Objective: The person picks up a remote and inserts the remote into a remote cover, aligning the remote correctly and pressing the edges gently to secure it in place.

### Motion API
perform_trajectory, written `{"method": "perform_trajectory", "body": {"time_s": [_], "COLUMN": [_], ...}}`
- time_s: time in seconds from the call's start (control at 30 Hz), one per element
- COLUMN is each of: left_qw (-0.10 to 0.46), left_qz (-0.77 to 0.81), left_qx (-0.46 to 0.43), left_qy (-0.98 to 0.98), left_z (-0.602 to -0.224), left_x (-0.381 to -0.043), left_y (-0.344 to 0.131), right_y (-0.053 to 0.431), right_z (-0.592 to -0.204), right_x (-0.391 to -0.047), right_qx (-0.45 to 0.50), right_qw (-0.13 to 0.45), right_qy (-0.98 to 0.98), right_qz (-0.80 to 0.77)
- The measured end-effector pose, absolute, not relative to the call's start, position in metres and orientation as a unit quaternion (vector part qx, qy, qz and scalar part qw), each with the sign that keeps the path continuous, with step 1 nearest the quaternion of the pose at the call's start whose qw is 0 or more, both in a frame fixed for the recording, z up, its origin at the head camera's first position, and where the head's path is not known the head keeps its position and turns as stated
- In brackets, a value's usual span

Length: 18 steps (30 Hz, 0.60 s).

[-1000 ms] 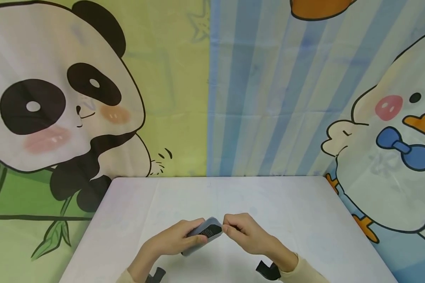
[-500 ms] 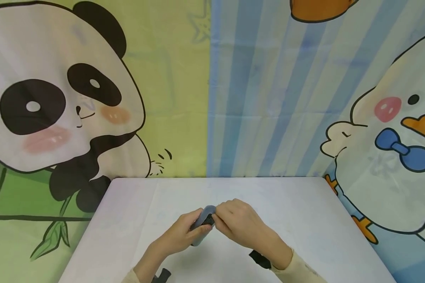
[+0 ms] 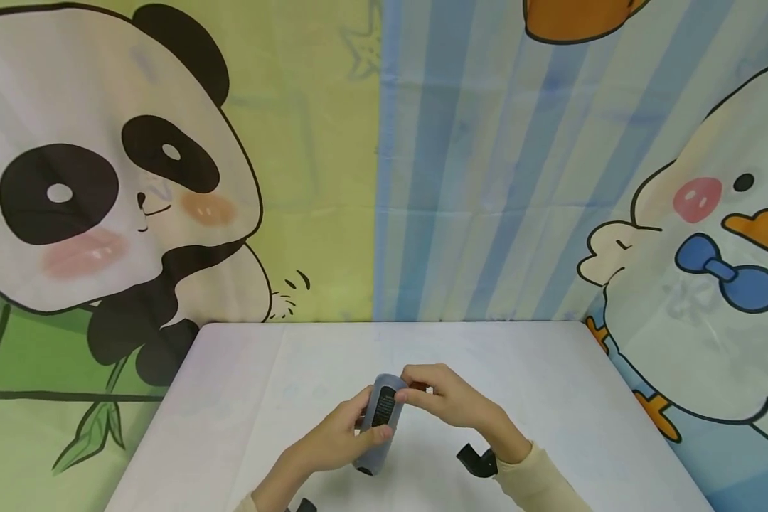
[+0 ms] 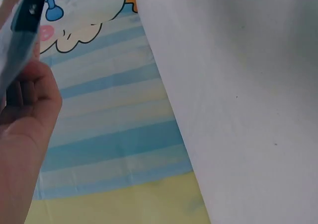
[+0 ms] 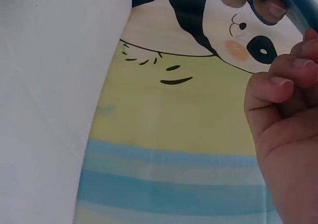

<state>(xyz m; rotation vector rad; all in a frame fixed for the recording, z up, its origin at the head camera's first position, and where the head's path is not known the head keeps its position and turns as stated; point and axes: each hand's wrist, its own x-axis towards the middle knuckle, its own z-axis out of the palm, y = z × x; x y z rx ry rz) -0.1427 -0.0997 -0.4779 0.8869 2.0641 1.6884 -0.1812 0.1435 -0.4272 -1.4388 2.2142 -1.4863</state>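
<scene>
A grey-blue oblong device (image 3: 375, 455) with rounded ends is held above the white table, tilted nearly upright. Its black panel carries small pale print, too fine to read. My left hand (image 3: 333, 439) grips the device from the left, thumb across its front and fingers behind. At the upper right end, my right hand (image 3: 451, 400) pinches the edge, thumb in front and bent fingers partly hidden behind. The left wrist view has the device (image 4: 20, 40) at its upper left edge above the left hand (image 4: 30, 114). Curled fingers of the right hand (image 5: 288, 105) show in the right wrist view.
The white table (image 3: 281, 363) spreads around and below both hands. Behind it hang cloths printed with a panda (image 3: 192, 192) and a white duck (image 3: 678, 341). A black wrist mount (image 3: 476, 461) sits at the right sleeve, another (image 3: 306, 505) at the left.
The device has turned more upright, its printed panel now facing up to the head view. My right hand first covered the top end more, then shifted to its right edge. The left hand keeps its grip.
</scene>
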Motion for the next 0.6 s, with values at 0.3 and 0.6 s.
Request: {"method": "perform_trajectory", "body": {"time_s": [0.3, 0.6], "left_qw": [0.218, 0.176], "left_qz": [0.639, 0.603], "left_qx": [0.313, 0.303], "left_qy": [0.668, 0.717], "left_z": [-0.483, -0.487], "left_x": [-0.142, -0.143], "left_y": [-0.104, -0.102], "right_y": [0.157, 0.152], "right_z": [-0.438, -0.436], "right_x": [-0.193, -0.186], "right_qx": [-0.472, -0.483], "right_qw": [0.172, 0.055], "right_qy": [0.673, 0.696], "right_qz": [-0.542, -0.529]}}
